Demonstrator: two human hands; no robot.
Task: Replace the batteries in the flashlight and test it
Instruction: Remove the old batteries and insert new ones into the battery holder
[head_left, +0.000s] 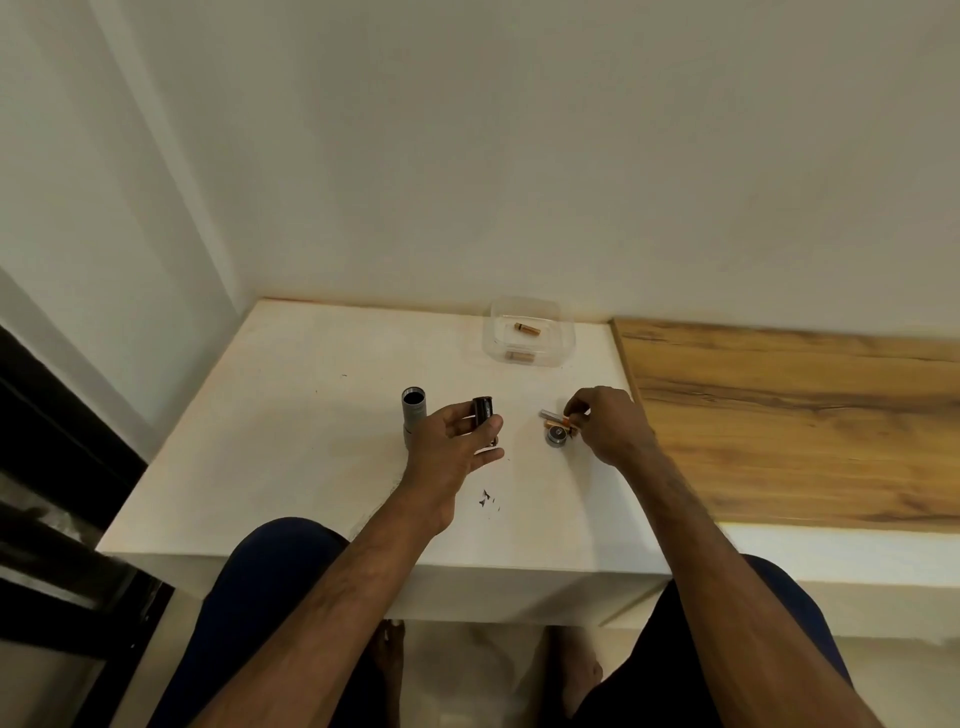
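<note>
The grey flashlight body (413, 415) stands on the white table (291, 441) with its open end up, just left of my left hand (449, 452). That hand grips a black cylindrical battery holder (484, 413). My right hand (605, 428) pinches a small battery (556, 417) with an orange band, just above the round grey flashlight cap (557, 435) lying on the table. My hands are a short way apart.
A clear plastic container (527, 332) with two copper-coloured batteries (525, 328) sits at the table's back edge by the wall. A wooden counter (789, 421) adjoins the table on the right. Small dark marks (488, 499) spot the tabletop near me.
</note>
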